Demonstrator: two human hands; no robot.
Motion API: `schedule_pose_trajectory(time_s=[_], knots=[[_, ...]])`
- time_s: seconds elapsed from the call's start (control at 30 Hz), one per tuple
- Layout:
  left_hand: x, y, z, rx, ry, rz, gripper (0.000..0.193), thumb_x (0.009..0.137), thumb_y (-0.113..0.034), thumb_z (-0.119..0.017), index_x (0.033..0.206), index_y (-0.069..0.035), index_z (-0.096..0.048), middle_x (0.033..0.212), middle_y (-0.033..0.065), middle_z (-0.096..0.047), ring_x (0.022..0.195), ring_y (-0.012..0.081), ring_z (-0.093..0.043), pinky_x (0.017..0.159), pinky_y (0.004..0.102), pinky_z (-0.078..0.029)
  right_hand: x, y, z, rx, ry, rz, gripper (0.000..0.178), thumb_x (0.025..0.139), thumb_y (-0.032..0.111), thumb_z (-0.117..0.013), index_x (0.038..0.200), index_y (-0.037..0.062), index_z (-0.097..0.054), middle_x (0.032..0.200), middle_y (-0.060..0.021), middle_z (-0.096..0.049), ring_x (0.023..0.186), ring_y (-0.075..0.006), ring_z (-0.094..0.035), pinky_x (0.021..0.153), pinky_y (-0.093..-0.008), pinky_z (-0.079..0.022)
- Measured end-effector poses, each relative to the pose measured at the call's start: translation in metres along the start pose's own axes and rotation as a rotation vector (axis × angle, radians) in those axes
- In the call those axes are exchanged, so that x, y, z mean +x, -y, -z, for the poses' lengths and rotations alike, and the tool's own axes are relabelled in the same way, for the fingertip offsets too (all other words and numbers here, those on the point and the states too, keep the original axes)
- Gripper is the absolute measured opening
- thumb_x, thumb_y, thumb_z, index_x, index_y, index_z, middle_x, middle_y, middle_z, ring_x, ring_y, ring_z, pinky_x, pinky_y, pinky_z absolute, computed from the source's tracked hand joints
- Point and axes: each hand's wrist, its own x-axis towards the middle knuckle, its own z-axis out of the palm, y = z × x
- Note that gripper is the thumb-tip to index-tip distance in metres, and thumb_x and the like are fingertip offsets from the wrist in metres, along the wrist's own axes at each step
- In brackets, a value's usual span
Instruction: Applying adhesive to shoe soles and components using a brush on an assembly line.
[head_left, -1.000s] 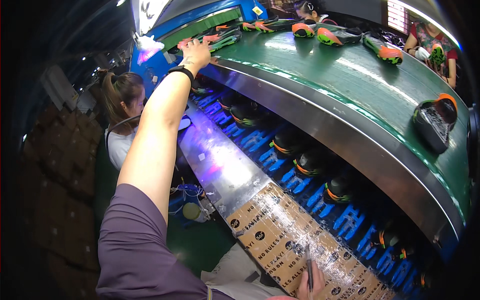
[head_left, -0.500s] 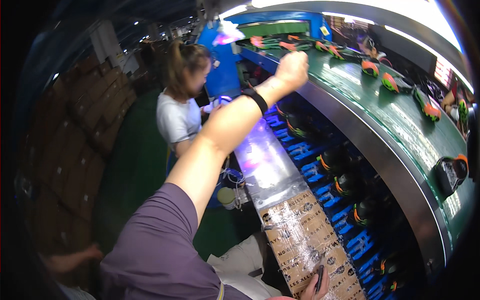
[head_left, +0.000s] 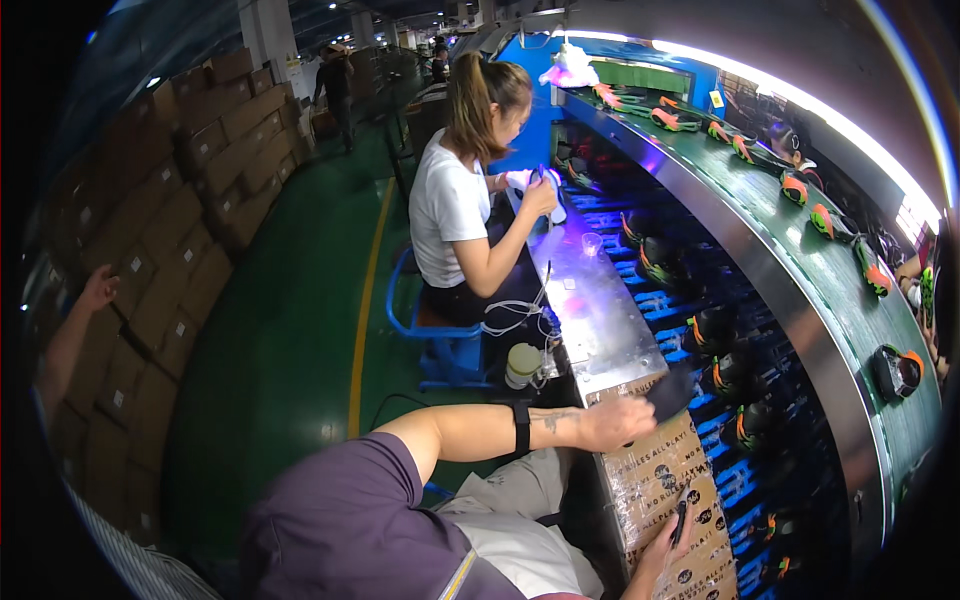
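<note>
My left hand (head_left: 620,425), with a black band on its wrist, is low over the cardboard-covered bench top (head_left: 655,455). Its fingers are curled, and a dark, motion-blurred object (head_left: 670,395) extends from them toward the rack; its kind is unclear. Closer to me, my right hand (head_left: 665,548) is closed around a slim black pen-like tool (head_left: 681,522), its thin tip pointing up above the cardboard. Beside the bench, dark shoes with orange trim (head_left: 745,425) sit on a lower rack of blue bars (head_left: 740,490).
A raised green conveyor belt (head_left: 740,185) carries several orange, green and black shoes. Along the bench a co-worker (head_left: 455,210) in white sits on a blue stool (head_left: 450,350). A pale pot (head_left: 522,365) and cables stand between us. Stacked cartons (head_left: 160,290) and another person's hand (head_left: 98,288) are at left.
My left hand has come down from in front of the conveyor to the bench, where the dark object now shows at its fingers. My right hand keeps the tool. The view has shifted.
</note>
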Motion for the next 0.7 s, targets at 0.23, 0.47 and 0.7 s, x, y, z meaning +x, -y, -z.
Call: schedule_pose_trajectory(time_s=[0.23,0.47,0.7], knots=[[-0.042,0.006,-0.032,-0.205,-0.061,0.644,0.028,0.096,-0.03,-0.069,0.097,-0.002,-0.069,0.09,0.0194,-0.068,0.086,0.0417,-0.067,0.075,0.0502,-0.054,0.001,0.005,0.002,-0.082,0.022,0.004,0.042,0.105,0.014,-0.057,0.138,-0.0106,-0.059,0.137,-0.0282,-0.065,0.123,-0.0397,-0.063,0.108,-0.042,-0.046],[-0.023,0.006,-0.091,-0.01,0.27,0.778,0.093,0.078,-0.037,-0.087,0.141,0.016,-0.044,0.117,0.0327,-0.067,0.115,0.0458,-0.065,0.1,0.05,-0.053,0.0,-0.054,0.003,-0.133,-0.017,0.095,0.039,0.104,0.013,-0.059,0.135,-0.0097,-0.062,0.132,-0.0279,-0.067,0.119,-0.0388,-0.065,0.106,-0.0419,-0.049],[-0.036,0.023,-0.108,-0.67,-0.06,1.25,0.052,0.083,-0.025,-0.08,0.126,0.001,-0.067,0.109,0.0228,-0.075,0.1,0.0306,-0.075,0.09,0.0399,-0.058,0.009,-0.021,-0.002,-0.102,-0.012,0.117,0.033,0.095,0.005,-0.068,0.127,-0.0043,-0.071,0.12,-0.0232,-0.073,0.111,-0.0334,-0.071,0.1,-0.038,-0.053]])
